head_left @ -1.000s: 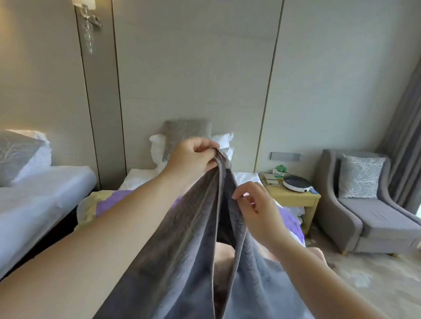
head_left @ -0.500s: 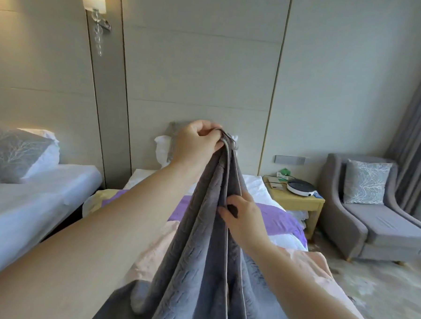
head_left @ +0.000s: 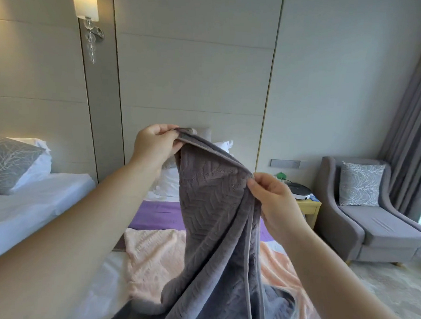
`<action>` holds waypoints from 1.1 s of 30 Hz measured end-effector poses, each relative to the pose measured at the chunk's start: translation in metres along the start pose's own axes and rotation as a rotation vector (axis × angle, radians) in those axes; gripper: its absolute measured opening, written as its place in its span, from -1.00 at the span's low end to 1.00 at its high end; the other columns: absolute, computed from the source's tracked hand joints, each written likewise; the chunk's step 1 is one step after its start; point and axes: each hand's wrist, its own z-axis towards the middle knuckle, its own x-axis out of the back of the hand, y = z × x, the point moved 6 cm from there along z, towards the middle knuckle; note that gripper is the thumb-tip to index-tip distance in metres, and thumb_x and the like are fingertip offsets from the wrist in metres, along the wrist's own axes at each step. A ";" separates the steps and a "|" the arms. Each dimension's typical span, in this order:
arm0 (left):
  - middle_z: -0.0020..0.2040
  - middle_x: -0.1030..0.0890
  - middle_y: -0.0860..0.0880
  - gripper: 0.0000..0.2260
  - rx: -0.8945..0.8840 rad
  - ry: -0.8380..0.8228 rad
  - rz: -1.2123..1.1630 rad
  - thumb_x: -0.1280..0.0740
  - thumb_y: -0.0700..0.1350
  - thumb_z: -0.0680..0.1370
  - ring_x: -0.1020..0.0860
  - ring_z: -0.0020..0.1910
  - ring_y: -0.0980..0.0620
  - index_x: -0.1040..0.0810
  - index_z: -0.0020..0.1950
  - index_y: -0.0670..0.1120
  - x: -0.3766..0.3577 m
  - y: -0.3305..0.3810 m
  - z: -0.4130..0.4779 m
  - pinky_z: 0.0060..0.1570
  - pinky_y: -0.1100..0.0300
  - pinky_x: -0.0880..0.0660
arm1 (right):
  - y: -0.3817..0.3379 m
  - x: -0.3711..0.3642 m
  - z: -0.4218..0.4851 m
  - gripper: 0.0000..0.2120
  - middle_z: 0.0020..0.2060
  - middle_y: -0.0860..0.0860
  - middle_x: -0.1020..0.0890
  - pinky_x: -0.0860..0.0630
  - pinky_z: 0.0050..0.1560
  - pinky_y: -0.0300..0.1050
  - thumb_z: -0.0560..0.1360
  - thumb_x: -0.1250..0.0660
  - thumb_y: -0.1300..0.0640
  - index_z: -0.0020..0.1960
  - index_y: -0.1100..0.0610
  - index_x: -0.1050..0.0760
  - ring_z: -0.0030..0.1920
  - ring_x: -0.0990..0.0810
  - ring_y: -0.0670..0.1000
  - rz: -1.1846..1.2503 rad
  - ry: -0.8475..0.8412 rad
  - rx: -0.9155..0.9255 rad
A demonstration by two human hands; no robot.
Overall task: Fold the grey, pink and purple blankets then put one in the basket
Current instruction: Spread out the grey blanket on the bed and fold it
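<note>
While pinched by both hands, grey blanket (head_left: 216, 220) below.

Grey blanket (head_left: 216, 223) chevron-embossed; pink blanket (head_left: 150, 258); purple blanket (head_left: 157, 215).

Grey blanket (head_left: 215, 232): lower part cut off by the bottom edge at 6 o'clock; full size not visible. It hides the middle of the pink blanket (head_left: 150, 261) and of the purple blanket (head_left: 157, 215).
Pillows (head_left: 169, 181) at the headboard: mostly hidden behind the left hand (head_left: 154, 146) and the grey cloth.
Bedside table (head_left: 308, 208), 3 o'clock: partly behind the right hand (head_left: 275, 204); items on it too small to identify.
Basket: none visible.
</note>
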 end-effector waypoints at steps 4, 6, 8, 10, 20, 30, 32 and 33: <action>0.47 -0.24 -0.16 -0.38 -0.271 -0.188 1.020 -0.25 0.27 0.43 -0.24 0.44 -0.11 -0.33 0.43 0.05 -0.009 -0.017 -0.013 0.42 0.05 -0.18 | -0.004 -0.009 0.012 -0.82 -0.22 0.15 -0.44 -0.11 -0.25 0.00 0.55 -0.27 0.19 -0.22 0.08 -0.53 -0.15 -0.30 0.16 -0.169 -0.202 -0.072; 0.54 -0.14 -0.05 -0.27 -0.561 -0.450 1.075 -0.12 0.40 0.40 -0.09 0.51 -0.02 -0.20 0.50 0.11 -0.036 -0.024 -0.040 0.44 0.02 -0.02 | -0.002 -0.019 0.011 -0.92 -0.19 0.14 -0.43 -0.09 -0.24 0.00 0.46 -0.31 0.11 -0.14 0.11 -0.51 -0.15 -0.29 0.14 -0.213 -0.320 -0.096; 0.46 -0.33 0.08 -0.28 -0.567 -0.703 1.026 0.02 0.47 0.44 -0.20 0.47 0.08 -0.26 0.48 0.10 -0.054 -0.041 -0.057 0.45 0.03 0.04 | -0.005 -0.024 0.009 -0.86 -0.22 0.13 -0.48 -0.25 -0.20 -0.07 0.42 -0.31 0.08 -0.10 0.14 -0.52 -0.21 -0.37 0.11 -0.217 -0.383 -0.094; 0.15 -0.56 0.17 -0.39 -0.374 -0.835 0.886 0.03 0.47 0.44 -0.42 0.24 0.18 -0.48 0.23 0.12 -0.058 -0.058 -0.064 0.38 0.04 -0.14 | -0.008 -0.023 0.008 -0.86 -0.22 0.10 -0.51 -0.31 -0.18 -0.09 0.43 -0.31 0.09 -0.08 0.15 -0.53 -0.23 -0.42 0.06 -0.213 -0.387 -0.077; -0.28 -0.55 0.17 -0.84 -0.478 -0.643 0.740 -0.36 0.05 0.52 -0.51 -0.22 0.21 -0.47 -0.25 0.16 -0.060 -0.048 -0.050 -0.15 0.22 -0.41 | 0.047 0.000 -0.022 -0.89 -0.18 0.04 -0.66 -0.56 0.04 0.01 0.47 -0.42 0.22 -0.15 0.01 -0.59 -0.13 -0.61 0.02 -0.197 -0.191 -0.090; -0.26 -0.57 0.06 -0.81 -0.480 -0.238 0.579 -0.37 0.02 0.52 -0.48 -0.27 0.18 -0.57 -0.11 -0.11 -0.027 -0.011 -0.017 -0.24 0.40 -0.36 | 0.099 0.003 -0.041 -0.71 -0.26 -0.12 -0.44 -0.38 -0.14 -0.30 0.42 -0.47 0.13 -0.32 -0.13 -0.42 -0.28 -0.41 -0.16 -0.671 -0.204 -0.014; -0.26 -0.57 0.04 -0.80 -0.471 -0.186 0.596 -0.37 0.02 0.52 -0.48 -0.26 0.13 -0.57 -0.11 -0.12 -0.015 -0.011 -0.011 -0.26 0.40 -0.35 | 0.099 0.008 -0.040 -0.72 -0.31 -0.12 -0.47 -0.36 -0.18 -0.30 0.42 -0.47 0.20 -0.30 -0.11 -0.47 -0.30 -0.41 -0.17 -0.597 -0.163 -0.035; -0.26 -0.56 0.04 -0.79 -0.465 -0.151 0.611 -0.37 0.02 0.52 -0.48 -0.25 0.11 -0.57 -0.10 -0.13 -0.008 -0.011 -0.007 -0.28 0.40 -0.34 | 0.095 0.013 -0.038 -0.75 -0.32 -0.12 -0.50 -0.37 -0.18 -0.28 0.43 -0.45 0.25 -0.27 -0.06 -0.51 -0.30 -0.44 -0.16 -0.529 -0.104 -0.046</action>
